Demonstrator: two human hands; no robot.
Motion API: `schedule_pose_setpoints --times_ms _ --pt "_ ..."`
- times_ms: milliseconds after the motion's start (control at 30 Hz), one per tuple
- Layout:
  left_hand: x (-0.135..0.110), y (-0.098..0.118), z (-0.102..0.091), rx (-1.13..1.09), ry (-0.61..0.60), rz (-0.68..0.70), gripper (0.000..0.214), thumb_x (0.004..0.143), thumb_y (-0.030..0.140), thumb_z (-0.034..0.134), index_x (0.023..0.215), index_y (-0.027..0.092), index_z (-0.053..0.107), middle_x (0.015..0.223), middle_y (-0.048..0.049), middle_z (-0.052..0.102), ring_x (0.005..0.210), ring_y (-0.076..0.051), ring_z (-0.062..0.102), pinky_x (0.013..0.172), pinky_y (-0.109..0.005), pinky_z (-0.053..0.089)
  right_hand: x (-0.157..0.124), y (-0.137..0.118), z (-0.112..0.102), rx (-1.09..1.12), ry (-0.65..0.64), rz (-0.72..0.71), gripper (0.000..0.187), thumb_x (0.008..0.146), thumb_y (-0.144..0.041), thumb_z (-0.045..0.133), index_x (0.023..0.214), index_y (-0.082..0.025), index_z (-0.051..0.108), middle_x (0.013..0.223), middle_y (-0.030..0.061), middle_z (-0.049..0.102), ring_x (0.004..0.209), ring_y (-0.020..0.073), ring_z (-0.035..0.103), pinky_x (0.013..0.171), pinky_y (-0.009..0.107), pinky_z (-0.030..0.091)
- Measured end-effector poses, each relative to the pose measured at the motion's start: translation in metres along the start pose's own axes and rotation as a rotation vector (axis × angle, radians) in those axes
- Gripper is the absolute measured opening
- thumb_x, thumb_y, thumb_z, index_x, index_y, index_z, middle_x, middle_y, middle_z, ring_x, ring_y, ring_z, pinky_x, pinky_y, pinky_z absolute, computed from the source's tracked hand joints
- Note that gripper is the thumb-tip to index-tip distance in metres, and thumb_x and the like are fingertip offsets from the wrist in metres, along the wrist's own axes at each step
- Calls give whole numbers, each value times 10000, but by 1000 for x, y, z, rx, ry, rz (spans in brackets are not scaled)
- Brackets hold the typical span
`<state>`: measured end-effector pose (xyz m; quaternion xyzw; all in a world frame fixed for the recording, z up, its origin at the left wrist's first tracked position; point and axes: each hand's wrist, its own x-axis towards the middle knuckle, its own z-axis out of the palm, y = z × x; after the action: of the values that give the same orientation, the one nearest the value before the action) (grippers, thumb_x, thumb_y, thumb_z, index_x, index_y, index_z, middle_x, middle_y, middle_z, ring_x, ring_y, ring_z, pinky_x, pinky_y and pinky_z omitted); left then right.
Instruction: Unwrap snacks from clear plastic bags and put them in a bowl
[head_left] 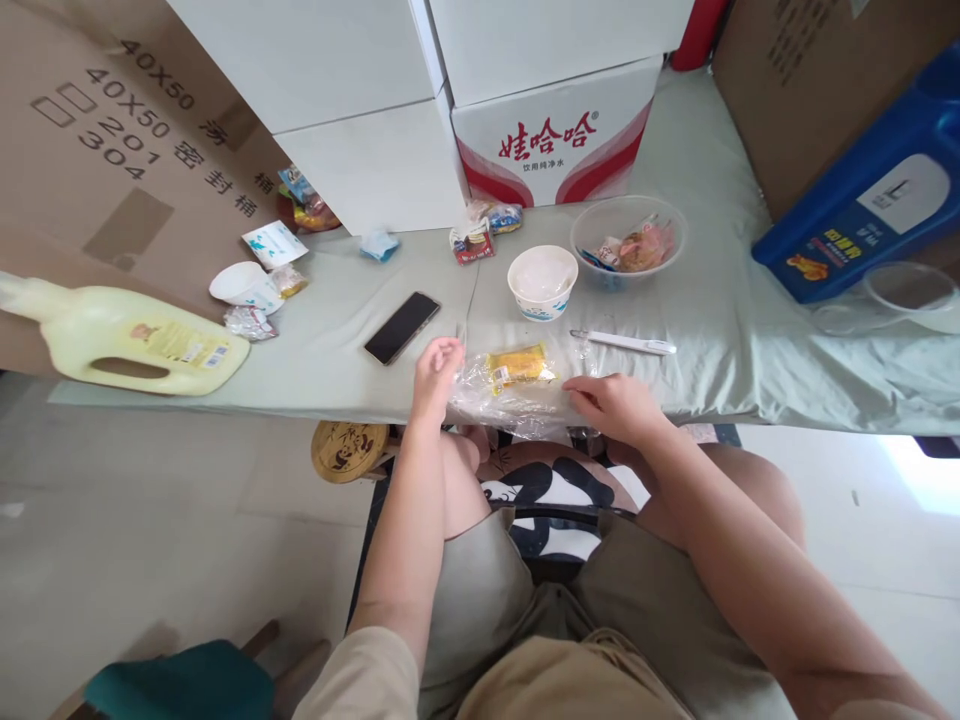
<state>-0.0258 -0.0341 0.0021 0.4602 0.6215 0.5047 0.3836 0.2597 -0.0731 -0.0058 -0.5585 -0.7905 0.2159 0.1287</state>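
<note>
A yellow packaged snack [520, 366] lies on a sheet of clear plastic film [480, 398] at the table's front edge. My left hand [437, 378] is at the film's left side, fingers curled together on its edge. Over the film's right part, my right hand [619, 404] has its thumb and forefinger pinched close to the sheet. Part of the film hangs over the edge toward my lap. Just behind it stand a white paper bowl [543, 283] with clear plastic inside and a white utility knife [624, 342]. A black phone [403, 327] rests left of the film.
A clear bowl [628, 243] holds wrapped snacks. White cartons [559, 140] line the back. A yellow jug [142, 335] lies at left beside a tipped paper cup [244, 287]. A blue bottle [870, 190] leans at right near a clear cup [909, 290].
</note>
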Motion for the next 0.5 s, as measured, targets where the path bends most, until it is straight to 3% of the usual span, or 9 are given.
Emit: schedule_pose_setpoints --times_ms 100,200,300,367,500 --pt "-9 -2 2 298 -289 63 507 616 416 836 1060 210 708 1048 -43 695 845 -160 609 779 -277 485 7 -10 7 -142 115 136 420 917 -369 518 1293 -291 687 701 22 729 621 233 651 556 313 407" --pt "-18 -3 17 417 -420 80 465 667 393 814 1082 205 719 969 -29 701 772 -147 585 763 -284 480 12 -20 12 -154 232 56 405 909 -342 564 1286 -257 685 937 74 754 825 266 682 670 354 492" --pt "-24 0 38 278 -448 19 266 772 390 714 946 189 708 809 -6 684 674 -126 564 672 -261 466 16 -20 18 -150 310 -89 412 868 -253 604 1272 -232 683 1223 127 698 1099 321 639 885 424 525" --pt "-26 5 50 89 -455 -55 246 784 421 694 860 187 675 743 7 656 613 -108 540 591 -238 437 18 -15 22 -125 341 -126 503 833 -203 617 1335 -237 638 1363 129 643 1225 348 591 960 477 512" --pt "-22 15 61 -208 -413 -196 270 746 441 716 791 191 623 669 30 618 493 -66 440 475 -205 335 11 -4 25 29 366 -173 496 866 -162 547 1349 -258 606 1385 100 652 1248 309 616 966 479 527"
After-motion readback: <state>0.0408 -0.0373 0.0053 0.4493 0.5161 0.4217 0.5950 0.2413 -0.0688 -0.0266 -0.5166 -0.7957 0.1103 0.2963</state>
